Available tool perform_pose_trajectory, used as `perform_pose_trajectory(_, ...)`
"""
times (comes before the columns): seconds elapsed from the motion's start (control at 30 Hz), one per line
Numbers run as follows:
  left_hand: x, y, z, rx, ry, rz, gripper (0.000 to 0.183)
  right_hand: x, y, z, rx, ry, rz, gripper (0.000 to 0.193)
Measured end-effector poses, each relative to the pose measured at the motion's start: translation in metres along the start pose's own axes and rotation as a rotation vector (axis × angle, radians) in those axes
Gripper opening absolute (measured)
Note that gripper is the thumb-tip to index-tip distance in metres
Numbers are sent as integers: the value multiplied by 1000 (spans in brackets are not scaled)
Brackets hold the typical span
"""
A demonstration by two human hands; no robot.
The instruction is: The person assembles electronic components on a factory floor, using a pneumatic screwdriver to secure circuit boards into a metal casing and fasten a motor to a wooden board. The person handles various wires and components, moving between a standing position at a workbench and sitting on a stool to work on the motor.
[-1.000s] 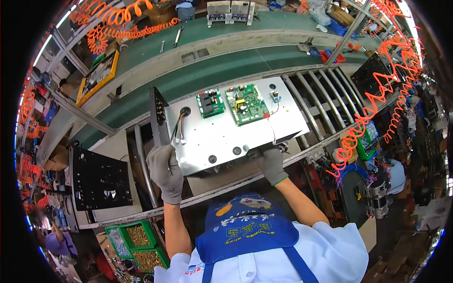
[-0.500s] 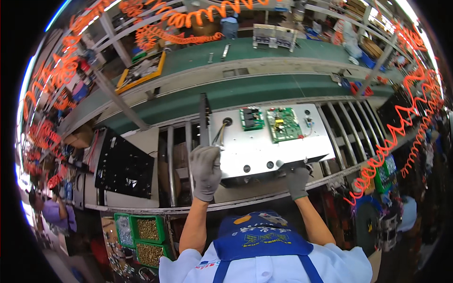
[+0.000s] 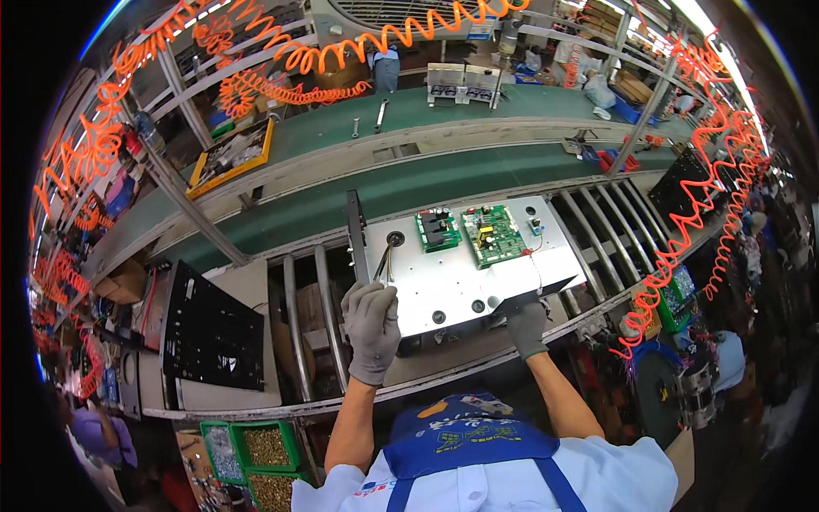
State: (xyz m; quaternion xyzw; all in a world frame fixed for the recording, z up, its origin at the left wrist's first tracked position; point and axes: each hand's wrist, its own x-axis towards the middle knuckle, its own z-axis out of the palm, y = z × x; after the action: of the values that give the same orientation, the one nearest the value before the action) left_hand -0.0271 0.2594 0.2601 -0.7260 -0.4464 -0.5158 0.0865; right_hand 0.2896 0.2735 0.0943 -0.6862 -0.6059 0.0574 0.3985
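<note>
A silver metal chassis (image 3: 426, 286) lies on the roller conveyor, with a larger green circuit board (image 3: 496, 241) and a smaller one (image 3: 438, 230) on its top. An upright black panel (image 3: 356, 235) stands along its left end. My left hand (image 3: 372, 331), in a grey glove, is closed at the left front corner, where the panel's near end meets the chassis. Dark wires (image 3: 386, 260) come out of a round hole just beyond it. My gloved right hand (image 3: 527, 328) reaches under the front edge toward the right; its fingers are hidden there.
A flat black perforated panel (image 3: 217, 328) lies to the left. Metal rollers (image 3: 597, 237) continue right. Green bins (image 3: 266, 445) of small parts stand at the lower left. Beyond runs a green belt (image 3: 409, 181); orange coiled hoses (image 3: 682, 294) hang around.
The view has shifted, so the chassis appears a little farther left and more tilted. My right hand's fingers have slipped farther under the front edge. My left hand stays at its corner.
</note>
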Motion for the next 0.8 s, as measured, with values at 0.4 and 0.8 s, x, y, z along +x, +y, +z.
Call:
perform_pose_trajectory(0.4, -3, -12, 1, -64, -47, 35, 15, -1, -40, -15, 107, 10, 98, 18)
perform_pose_trajectory(0.8, -5, -10, 10, 5, 0, 35, 17, -6, 3, 3, -21, -158, 42, 35)
